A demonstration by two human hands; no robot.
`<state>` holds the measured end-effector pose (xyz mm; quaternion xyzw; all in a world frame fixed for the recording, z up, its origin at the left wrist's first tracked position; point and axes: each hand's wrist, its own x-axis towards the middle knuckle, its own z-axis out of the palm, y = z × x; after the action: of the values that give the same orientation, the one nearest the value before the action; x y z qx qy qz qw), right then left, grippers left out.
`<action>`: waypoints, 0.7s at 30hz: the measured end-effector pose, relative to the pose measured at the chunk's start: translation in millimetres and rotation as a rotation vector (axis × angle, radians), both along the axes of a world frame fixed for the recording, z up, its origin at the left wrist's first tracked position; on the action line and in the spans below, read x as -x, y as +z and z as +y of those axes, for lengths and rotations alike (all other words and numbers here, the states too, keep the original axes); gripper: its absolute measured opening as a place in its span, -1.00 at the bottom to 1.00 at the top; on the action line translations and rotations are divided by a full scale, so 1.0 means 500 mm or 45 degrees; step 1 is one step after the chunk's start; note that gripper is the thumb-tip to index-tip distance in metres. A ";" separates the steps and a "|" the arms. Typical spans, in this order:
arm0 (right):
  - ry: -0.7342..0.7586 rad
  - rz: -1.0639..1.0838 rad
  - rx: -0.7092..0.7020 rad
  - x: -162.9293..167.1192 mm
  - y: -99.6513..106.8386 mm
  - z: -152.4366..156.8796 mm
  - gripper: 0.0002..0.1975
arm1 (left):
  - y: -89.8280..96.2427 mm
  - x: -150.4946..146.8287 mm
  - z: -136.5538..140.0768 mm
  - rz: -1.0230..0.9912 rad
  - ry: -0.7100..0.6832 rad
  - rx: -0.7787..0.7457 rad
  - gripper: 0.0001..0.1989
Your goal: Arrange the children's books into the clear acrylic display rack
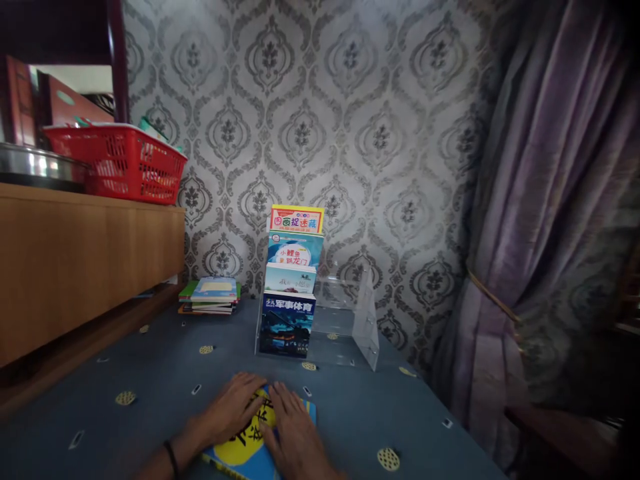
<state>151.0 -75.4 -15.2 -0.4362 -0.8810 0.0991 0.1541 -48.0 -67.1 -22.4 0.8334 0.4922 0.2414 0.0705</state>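
Observation:
A blue and yellow book [235, 452] with large black characters lies on the blue cloth-covered surface, close to me. My left hand [233, 408] rests on its upper left part, fingers stretched out. Flat across the right side of the cover lies my right hand [295, 427], its thumb angled inward and fingers extended. Both hands hide much of the cover. Beyond them stands a clear acrylic tiered rack [367, 327]. Several books fill its left column, with a dark blue military-themed book [287, 325] at the front and a yellow-edged book [297, 220] at the top back.
A stack of books [210, 297] lies at the back left near the patterned wall. On the wooden cabinet [95, 253] sit a red plastic basket [123, 160] and a metal basin [40, 163]. A purple curtain [520, 220] hangs on the right.

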 end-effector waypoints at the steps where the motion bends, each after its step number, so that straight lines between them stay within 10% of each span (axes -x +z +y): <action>1: -0.002 0.003 -0.005 -0.008 -0.001 0.001 -0.38 | -0.001 0.003 0.002 -0.019 0.007 0.016 -0.60; 21: -0.022 0.095 -0.411 -0.056 -0.126 0.069 -0.52 | 0.002 0.035 0.040 -0.161 0.188 -0.022 -0.72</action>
<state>179.1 -40.7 -78.0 -0.4094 -0.8753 -0.0290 0.2558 -65.3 -47.0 -21.5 0.7785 0.5447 0.3023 0.0763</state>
